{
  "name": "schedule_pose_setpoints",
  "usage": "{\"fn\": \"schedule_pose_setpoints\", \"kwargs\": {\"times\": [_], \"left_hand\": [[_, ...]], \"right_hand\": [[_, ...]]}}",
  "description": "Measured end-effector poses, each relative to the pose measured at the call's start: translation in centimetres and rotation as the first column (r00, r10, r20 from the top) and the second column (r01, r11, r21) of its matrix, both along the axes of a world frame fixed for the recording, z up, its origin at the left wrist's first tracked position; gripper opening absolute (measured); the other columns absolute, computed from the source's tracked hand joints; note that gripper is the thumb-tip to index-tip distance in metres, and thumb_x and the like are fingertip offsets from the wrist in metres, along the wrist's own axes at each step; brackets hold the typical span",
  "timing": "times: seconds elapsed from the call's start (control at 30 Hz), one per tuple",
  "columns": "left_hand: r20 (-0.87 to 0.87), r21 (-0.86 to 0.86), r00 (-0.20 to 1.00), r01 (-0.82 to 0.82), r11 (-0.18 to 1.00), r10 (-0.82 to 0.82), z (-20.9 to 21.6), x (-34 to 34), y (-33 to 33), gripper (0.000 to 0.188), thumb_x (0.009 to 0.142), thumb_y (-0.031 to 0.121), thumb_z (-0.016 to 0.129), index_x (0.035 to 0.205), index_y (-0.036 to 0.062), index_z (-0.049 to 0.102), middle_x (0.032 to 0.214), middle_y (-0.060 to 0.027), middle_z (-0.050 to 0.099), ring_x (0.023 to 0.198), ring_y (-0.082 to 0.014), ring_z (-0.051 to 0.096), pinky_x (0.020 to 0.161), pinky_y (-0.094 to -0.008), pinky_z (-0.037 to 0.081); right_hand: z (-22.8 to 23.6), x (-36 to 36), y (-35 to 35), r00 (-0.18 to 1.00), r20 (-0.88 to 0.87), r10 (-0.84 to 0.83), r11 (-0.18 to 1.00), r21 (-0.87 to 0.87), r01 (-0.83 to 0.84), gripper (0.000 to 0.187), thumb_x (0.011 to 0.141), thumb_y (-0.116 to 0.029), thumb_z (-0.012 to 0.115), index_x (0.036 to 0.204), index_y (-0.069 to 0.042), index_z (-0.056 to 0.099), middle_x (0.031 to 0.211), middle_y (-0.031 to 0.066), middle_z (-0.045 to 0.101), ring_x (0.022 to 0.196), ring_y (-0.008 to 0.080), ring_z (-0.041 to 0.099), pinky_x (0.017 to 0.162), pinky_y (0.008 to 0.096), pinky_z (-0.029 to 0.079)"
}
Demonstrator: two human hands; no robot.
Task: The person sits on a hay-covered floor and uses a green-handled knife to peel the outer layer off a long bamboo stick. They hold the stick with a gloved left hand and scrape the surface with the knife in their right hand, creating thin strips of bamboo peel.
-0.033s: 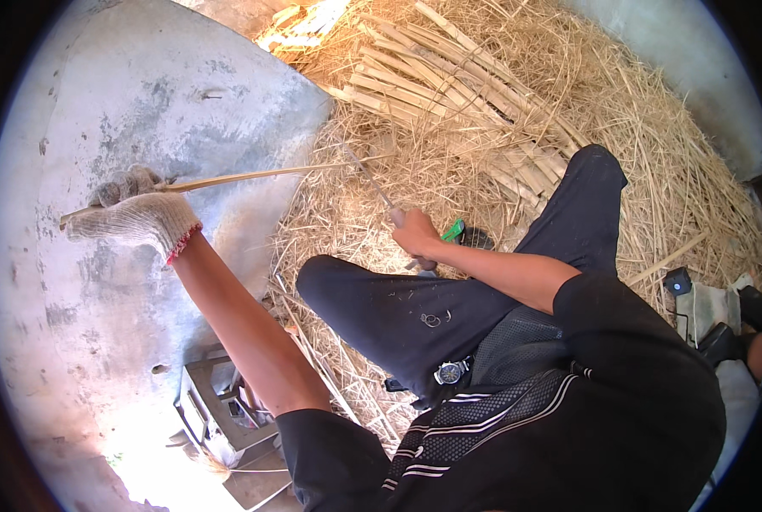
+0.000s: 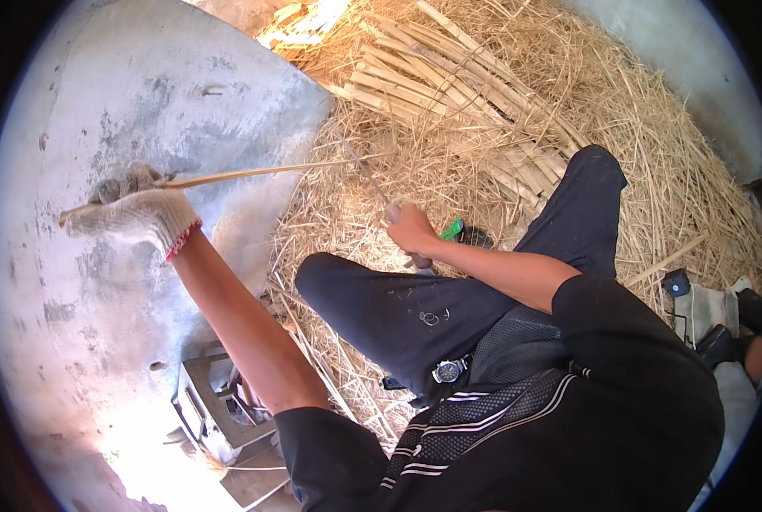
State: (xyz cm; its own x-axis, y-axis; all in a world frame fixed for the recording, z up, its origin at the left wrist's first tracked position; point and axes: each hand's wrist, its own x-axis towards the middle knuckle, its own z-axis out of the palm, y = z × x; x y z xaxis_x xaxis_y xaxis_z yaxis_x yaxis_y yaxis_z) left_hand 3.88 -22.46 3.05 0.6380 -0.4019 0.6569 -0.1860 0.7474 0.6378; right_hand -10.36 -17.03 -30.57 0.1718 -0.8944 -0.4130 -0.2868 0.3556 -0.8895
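A white knitted glove with red edging covers my left hand, stretched out at the far left. Its fingers are closed round a thin bamboo strip, which runs rightward to a narrow tip above the straw. My right hand, bare, grips the handle of a long, thin-bladed knife over my bent leg. The blade slants up and left and crosses the strip near its tip; whether they touch I cannot tell.
A pile of split bamboo strips lies on the straw and shavings ahead. Beside my right hand is a green object. A metal-framed box stands below my left arm. A wristwatch rests at my lap. Someone's arm shows at the right edge.
My right hand and the knife have shifted very slightly up and left. My left hand and the bamboo strip stay almost where they were.
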Motion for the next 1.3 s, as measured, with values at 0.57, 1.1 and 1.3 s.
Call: {"fn": "schedule_pose_setpoints", "kwargs": {"times": [0.57,1.1,1.3], "left_hand": [[0.124,0.004,0.992,-0.014,1.0,0.014,-0.6,1.3,0.5,0.063,0.089,0.078,0.026,0.065,0.0201,0.028,0.049,0.0051,0.026,0.038,-0.0075,0.023,0.034,-0.0235,0.02],[0.028,0.009,0.992,-0.126,0.992,0.126,-1.3,0.3,0.6,0.053,0.092,0.065,0.043,0.071,0.0173,0.032,0.057,0.0017,0.028,0.047,-0.0114,0.029,0.045,-0.0277,0.028],[-0.022,0.096,0.951,-0.305,0.947,0.308,-1.0,-0.1,0.2,0.047,0.093,0.052,0.049,0.108,0.0082,0.04,0.075,-0.0047,0.038,0.06,-0.0148,0.038,0.055,-0.0318,0.034]], "right_hand": [[-6.0,-2.5,0.2,0.963,-0.266,0.038,0.984,-0.159,-0.083,0.031,0.076,-0.006,0.059,0.105,-0.006,0.068,0.097,0.0185,0.068,0.083,0.0364,0.067,0.079,0.045,0.054],[3.4,-0.5,0.6,0.971,0.032,0.237,0.951,-0.212,-0.225,0.015,0.076,-0.006,0.056,0.087,0.004,0.059,0.083,0.0205,0.064,0.074,0.0287,0.066,0.07,0.0406,0.055],[-2.6,-1.9,-0.4,0.953,-0.229,0.198,0.893,-0.358,-0.272,0.022,0.079,-0.004,0.058,0.099,-0.004,0.066,0.087,0.0171,0.065,0.08,0.0311,0.067,0.074,0.043,0.057]]}}
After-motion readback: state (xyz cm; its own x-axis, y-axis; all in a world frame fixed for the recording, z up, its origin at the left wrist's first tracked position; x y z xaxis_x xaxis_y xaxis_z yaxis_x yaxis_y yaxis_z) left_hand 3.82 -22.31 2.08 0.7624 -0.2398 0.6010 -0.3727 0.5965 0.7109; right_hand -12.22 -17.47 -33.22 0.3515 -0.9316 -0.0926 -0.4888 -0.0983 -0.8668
